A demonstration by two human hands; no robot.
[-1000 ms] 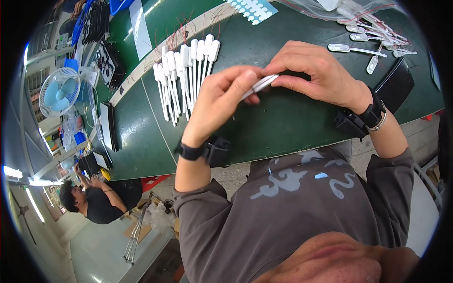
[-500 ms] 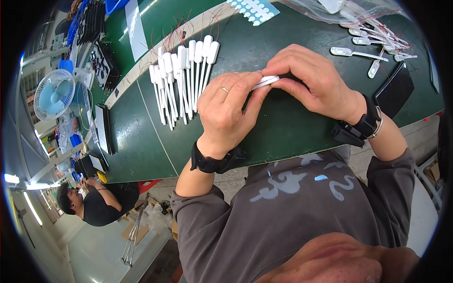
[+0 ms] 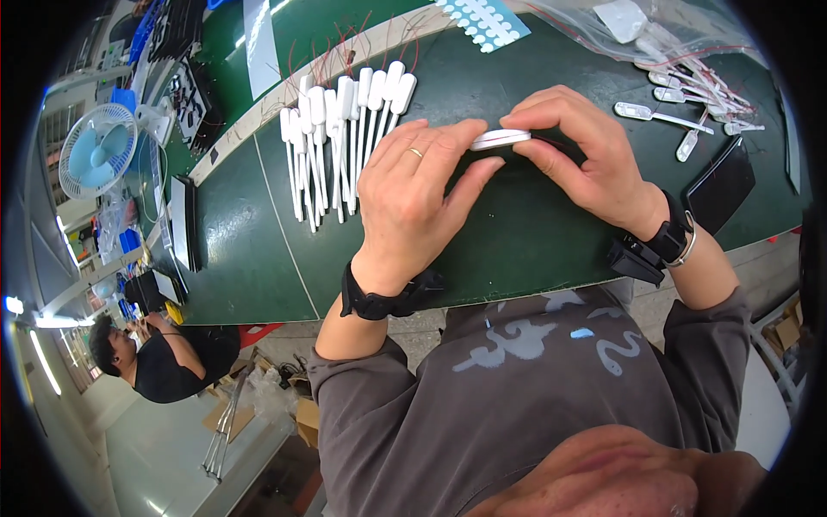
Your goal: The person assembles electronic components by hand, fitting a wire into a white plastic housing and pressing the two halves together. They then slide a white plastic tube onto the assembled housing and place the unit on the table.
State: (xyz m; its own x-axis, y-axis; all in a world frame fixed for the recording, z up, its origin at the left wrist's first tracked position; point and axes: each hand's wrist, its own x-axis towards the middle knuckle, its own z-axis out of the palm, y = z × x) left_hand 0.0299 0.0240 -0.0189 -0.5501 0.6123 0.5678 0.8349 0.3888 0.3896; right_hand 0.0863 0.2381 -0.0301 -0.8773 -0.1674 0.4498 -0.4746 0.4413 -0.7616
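Over the front part of the green table, a small white oval plastic casing (image 3: 498, 140) is held edge-on, a thin reddish line running along its side. My right hand (image 3: 594, 164) pinches its right end between thumb and fingers. At the left end, the index finger of my left hand (image 3: 412, 202) reaches the casing's upper edge, while the thumb is lowered and apart from it. Left of my hands lie several white paddle-shaped pieces (image 3: 345, 103) with long stems and thin red wires. Whether the held casing has a stem cannot be seen.
At the far right are several open paddle-shaped pieces (image 3: 663, 116) with red wires, beside a clear plastic bag (image 3: 689, 39) and a black flat object (image 3: 722, 183). A blue sheet with white round stickers (image 3: 484, 24) lies at the back. Another person (image 3: 177, 358) sits at far left near a fan (image 3: 99, 159).
My left thumb has dropped away from the casing, and its side now shows more. My right hand still holds it. The whole view has shifted slightly.
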